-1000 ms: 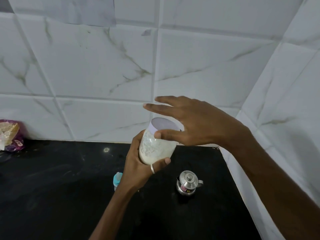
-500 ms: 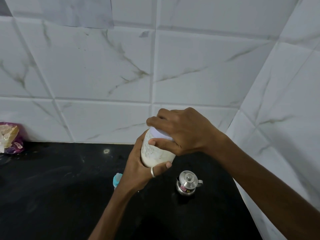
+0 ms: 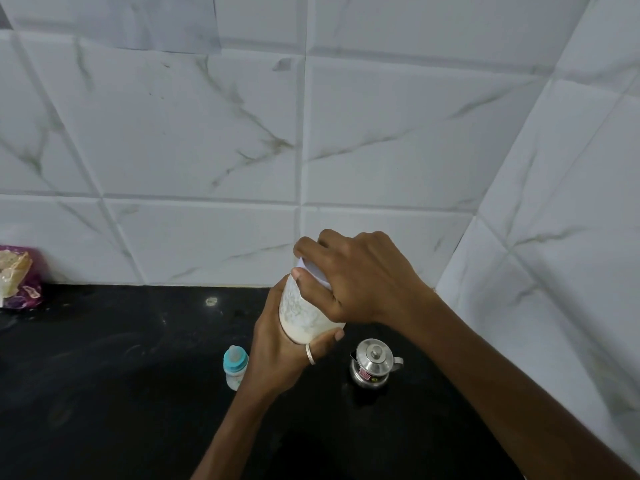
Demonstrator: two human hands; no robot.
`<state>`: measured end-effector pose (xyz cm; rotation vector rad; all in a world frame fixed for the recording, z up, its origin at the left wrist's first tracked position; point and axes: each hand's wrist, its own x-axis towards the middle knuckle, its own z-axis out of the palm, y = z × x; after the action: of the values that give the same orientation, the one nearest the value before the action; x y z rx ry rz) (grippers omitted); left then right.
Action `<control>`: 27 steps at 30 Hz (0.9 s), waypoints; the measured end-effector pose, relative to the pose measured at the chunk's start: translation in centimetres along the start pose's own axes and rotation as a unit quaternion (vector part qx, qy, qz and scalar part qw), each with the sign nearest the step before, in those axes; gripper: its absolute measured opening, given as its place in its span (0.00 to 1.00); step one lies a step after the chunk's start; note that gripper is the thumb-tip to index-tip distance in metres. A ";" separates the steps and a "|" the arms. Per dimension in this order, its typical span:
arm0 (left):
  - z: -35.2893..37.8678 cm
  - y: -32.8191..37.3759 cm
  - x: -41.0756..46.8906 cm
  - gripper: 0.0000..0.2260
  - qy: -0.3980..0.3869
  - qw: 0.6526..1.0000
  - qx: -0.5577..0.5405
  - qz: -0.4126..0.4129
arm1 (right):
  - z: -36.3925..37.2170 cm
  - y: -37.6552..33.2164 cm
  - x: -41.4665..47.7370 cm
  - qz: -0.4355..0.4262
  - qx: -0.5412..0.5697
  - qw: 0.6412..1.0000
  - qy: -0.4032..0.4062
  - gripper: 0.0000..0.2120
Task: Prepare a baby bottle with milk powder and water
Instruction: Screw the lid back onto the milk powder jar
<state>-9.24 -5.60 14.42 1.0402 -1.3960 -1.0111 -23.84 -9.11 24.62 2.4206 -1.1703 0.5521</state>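
Both hands are holding the powder jar (image 3: 304, 313) up above the table (image 3: 104, 375).
The left hand (image 3: 277, 355) is gripping the jar's cloudy, rounded body, its long axis near upright. The right hand (image 3: 353, 282) is clamping the smooth pale lid (image 3: 313, 271) from above, probably twisting it. The teal-collared bottle (image 3: 235, 367) is standing just below the left wrist, towards the table's back right corner, near a shiny steel pot (image 3: 372, 367).

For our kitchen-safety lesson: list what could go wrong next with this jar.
1. The jar is held tilted above the counter. If the right hand jerks the lid off, powder could spill.
2. The left hand has its wrist close by the baby bottle and might knock it over.
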 end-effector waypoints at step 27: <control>1.8 -2.3 -0.9 0.45 0.029 0.998 -0.047 0.015 | 5.8 -4.9 -7.1 0.459 0.570 0.679 0.058 0.43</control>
<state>-10.86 -5.24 11.87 0.9706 -1.3011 -1.0075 -22.96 -4.64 15.25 2.2020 -2.4741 2.2769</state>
